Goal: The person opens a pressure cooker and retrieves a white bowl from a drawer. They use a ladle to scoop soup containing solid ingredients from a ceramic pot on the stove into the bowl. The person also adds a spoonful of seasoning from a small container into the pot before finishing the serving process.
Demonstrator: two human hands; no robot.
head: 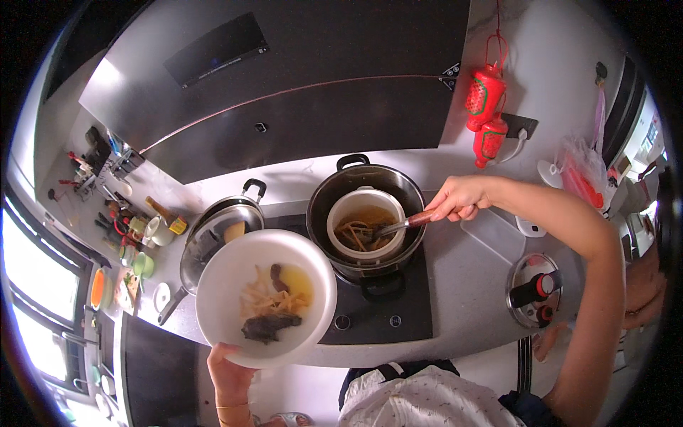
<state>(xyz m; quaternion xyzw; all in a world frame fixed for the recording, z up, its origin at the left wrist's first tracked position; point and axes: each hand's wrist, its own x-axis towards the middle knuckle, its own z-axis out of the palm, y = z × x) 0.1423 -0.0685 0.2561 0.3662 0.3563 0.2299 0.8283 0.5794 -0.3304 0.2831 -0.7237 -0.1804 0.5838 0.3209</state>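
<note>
My left hand (230, 368) grips the near rim of a white bowl (219, 283) in front of the cooktop. Pale strips (275, 304), a dark chunk of food (271, 326) and yellowish broth lie in the bowl. With my right hand (453, 200) I hold the wooden handle of a metal ladle or spoon (394, 228). Its head is down in a white inner pot (335, 213), among broth, strips and dark pieces, and is partly hidden. That inner pot sits inside a large dark stockpot (315, 205) on the black cooktop (384, 331).
A lidded frying pan (200, 256) stands left of the stockpot. To the right are a clear plastic tray (493, 235) and an upturned metal lid (515, 315). Condiment bottles (160, 229) line the left wall. Another person's arm (643, 288) shows at far right.
</note>
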